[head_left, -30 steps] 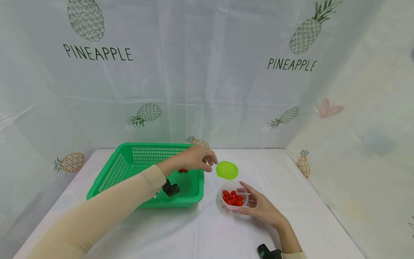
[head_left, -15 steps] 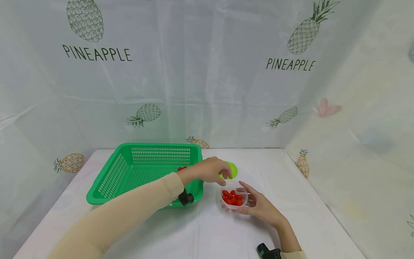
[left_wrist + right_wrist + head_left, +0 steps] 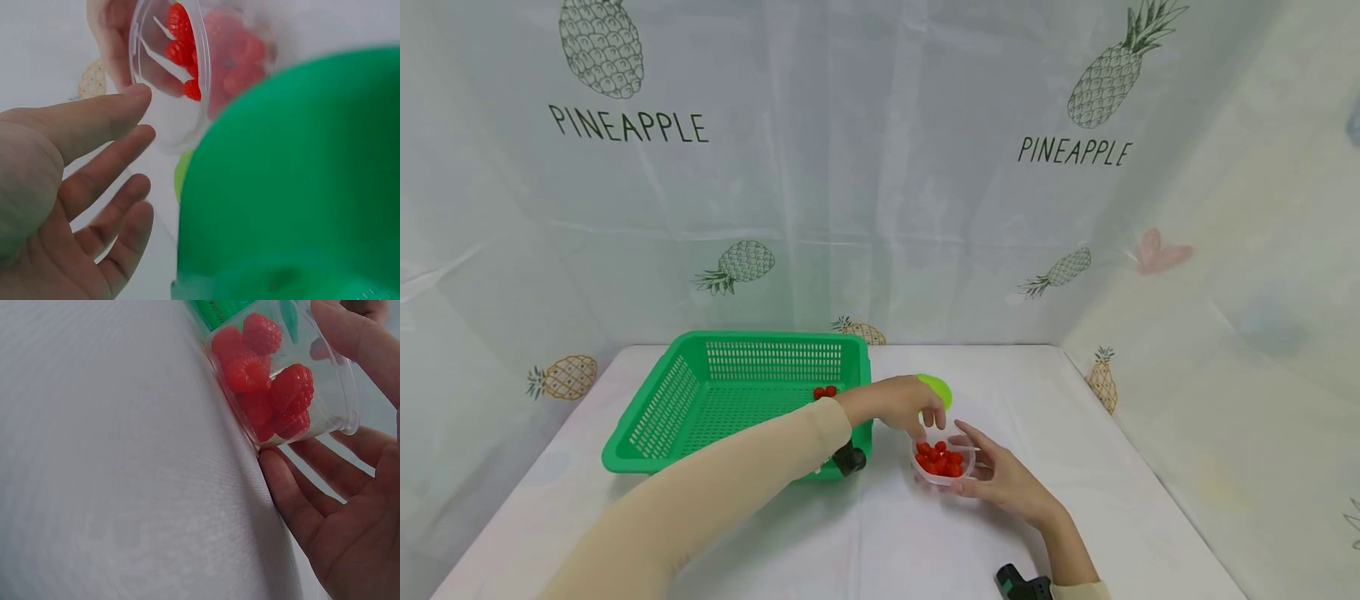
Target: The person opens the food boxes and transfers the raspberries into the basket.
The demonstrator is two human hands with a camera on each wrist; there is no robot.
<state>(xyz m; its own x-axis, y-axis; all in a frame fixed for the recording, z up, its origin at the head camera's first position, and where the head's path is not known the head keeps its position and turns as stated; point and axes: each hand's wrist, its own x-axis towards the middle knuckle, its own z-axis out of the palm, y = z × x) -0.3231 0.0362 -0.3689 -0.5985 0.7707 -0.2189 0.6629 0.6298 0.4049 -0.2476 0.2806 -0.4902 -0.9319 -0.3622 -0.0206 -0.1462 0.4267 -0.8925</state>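
clear plastic formed the tub point(image 3: 936, 479), which stood on the white counter point(image 3: 880, 542) with a heap of red berries point(image 3: 940, 462) inside. the right hand point(image 3: 1011, 483) curved its thumb and fingers round the tub's side, holding it. over the rim hung the left hand point(image 3: 906, 402), its fingers loosely bent, spread apart and holding nothing; whether they touched the rim could not be told. just behind the tub lay a lime-green lid point(image 3: 940, 389), partly covered. leftward, a green basket point(image 3: 775, 360) held two more berries point(image 3: 824, 392).

lime lid point(image 3: 938, 390) partly behind left hand point(image 3: 904, 402); green basket point(image 3: 294, 175) blurred, cut off at edge
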